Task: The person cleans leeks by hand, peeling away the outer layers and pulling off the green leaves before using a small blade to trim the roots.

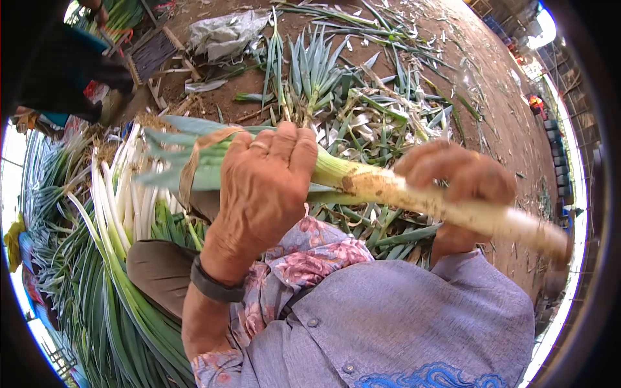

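A thick green onion (378, 186) lies across the front of my body, its leaves to the left and its white stalk slanting down to the right. My left hand (268, 165), with a ring and a dark wristband, is wrapped round it where the leaves begin. A dry brown leaf (194, 165) hangs beside that hand. On the white stalk, my right hand (459, 174) has its fingers curled over the top, blurred by motion. Brown soil marks the stalk near the middle, and its far right end is smeared.
Cleaned green onions (126, 194) are heaped at my left by my knee (162, 275). Peeled leaves (381, 132) litter the ground ahead, with untrimmed green onions (314, 71) among them. A low stool (155, 55), a plastic sheet (229, 33) and another person's leg (116, 103) are at upper left.
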`<action>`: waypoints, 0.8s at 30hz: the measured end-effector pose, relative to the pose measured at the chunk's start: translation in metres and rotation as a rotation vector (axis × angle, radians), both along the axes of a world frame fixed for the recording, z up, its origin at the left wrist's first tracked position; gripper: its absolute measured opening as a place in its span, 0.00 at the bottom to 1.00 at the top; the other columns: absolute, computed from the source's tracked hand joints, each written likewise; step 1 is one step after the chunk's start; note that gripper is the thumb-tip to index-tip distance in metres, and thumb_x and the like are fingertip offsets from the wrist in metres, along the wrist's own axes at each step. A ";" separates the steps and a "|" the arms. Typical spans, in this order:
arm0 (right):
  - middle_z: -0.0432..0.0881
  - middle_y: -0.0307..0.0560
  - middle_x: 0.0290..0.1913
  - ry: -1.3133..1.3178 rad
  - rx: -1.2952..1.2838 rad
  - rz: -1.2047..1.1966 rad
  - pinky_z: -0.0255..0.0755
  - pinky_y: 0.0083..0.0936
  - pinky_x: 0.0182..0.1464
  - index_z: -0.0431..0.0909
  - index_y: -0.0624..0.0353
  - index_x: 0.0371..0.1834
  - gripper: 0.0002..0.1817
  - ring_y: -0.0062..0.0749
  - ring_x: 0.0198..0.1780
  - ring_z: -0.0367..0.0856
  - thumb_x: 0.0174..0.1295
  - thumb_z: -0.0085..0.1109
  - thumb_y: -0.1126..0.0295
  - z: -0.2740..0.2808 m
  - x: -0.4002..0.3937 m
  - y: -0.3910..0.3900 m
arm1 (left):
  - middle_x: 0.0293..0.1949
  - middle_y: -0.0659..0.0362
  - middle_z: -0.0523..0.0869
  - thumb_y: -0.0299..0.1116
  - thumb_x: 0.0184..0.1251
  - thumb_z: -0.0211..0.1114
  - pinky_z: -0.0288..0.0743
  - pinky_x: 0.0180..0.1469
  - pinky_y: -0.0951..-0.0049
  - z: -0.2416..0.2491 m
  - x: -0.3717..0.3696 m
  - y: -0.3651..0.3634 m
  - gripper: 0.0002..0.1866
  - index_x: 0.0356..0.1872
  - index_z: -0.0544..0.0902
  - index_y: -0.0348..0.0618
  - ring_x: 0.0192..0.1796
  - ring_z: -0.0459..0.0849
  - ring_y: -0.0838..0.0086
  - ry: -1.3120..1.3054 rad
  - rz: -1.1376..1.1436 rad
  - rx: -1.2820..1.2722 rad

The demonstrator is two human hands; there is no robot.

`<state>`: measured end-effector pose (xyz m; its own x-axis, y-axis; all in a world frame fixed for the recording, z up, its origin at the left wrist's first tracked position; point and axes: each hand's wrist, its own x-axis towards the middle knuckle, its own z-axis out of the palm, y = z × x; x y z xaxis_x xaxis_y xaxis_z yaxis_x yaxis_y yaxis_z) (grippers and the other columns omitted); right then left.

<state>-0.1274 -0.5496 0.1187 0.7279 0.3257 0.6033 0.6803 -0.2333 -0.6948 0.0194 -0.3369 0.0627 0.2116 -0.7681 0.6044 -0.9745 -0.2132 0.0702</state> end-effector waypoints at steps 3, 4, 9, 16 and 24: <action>0.79 0.61 0.54 0.164 0.537 -0.216 0.76 0.40 0.57 0.68 0.70 0.59 0.32 0.46 0.55 0.80 0.52 0.72 0.72 -0.025 -0.001 0.008 | 0.37 0.48 0.81 0.27 0.58 0.58 0.72 0.38 0.65 0.007 -0.009 -0.003 0.14 0.44 0.78 0.31 0.37 0.82 0.63 -0.222 0.242 -0.015; 0.78 0.62 0.54 0.231 0.650 -0.217 0.77 0.38 0.56 0.67 0.70 0.61 0.34 0.45 0.55 0.80 0.52 0.72 0.71 -0.038 0.002 0.017 | 0.38 0.47 0.81 0.27 0.58 0.58 0.72 0.38 0.65 0.012 -0.013 -0.002 0.14 0.45 0.78 0.30 0.37 0.81 0.62 -0.289 0.294 0.017; 0.82 0.55 0.45 0.461 0.954 -0.189 0.81 0.26 0.42 0.71 0.68 0.56 0.26 0.31 0.43 0.84 0.60 0.67 0.65 -0.061 0.031 0.061 | 0.39 0.45 0.81 0.28 0.60 0.58 0.70 0.36 0.67 0.022 -0.018 -0.008 0.15 0.46 0.78 0.29 0.37 0.80 0.62 -0.574 0.437 0.150; 0.82 0.41 0.28 0.618 0.980 -0.220 0.72 0.15 0.20 0.80 0.65 0.40 0.13 0.17 0.22 0.78 0.67 0.57 0.64 -0.079 0.049 0.061 | 0.33 0.50 0.79 0.28 0.62 0.60 0.72 0.36 0.69 0.038 0.003 0.003 0.14 0.47 0.79 0.31 0.33 0.79 0.66 -0.750 0.613 0.309; 0.76 0.33 0.27 0.826 0.418 -1.098 0.63 0.14 0.25 0.79 0.53 0.32 0.12 0.15 0.25 0.71 0.64 0.55 0.57 -0.186 -0.045 -0.108 | 0.35 0.56 0.82 0.23 0.54 0.63 0.74 0.35 0.67 0.094 0.059 0.127 0.18 0.48 0.78 0.35 0.34 0.82 0.66 -0.707 0.959 0.533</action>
<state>-0.1722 -0.6580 -0.0673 0.6725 -0.7128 -0.1992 -0.3317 -0.0497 -0.9421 0.0785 -0.2098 0.1570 0.5690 -0.6680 0.4796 -0.2106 -0.6822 -0.7002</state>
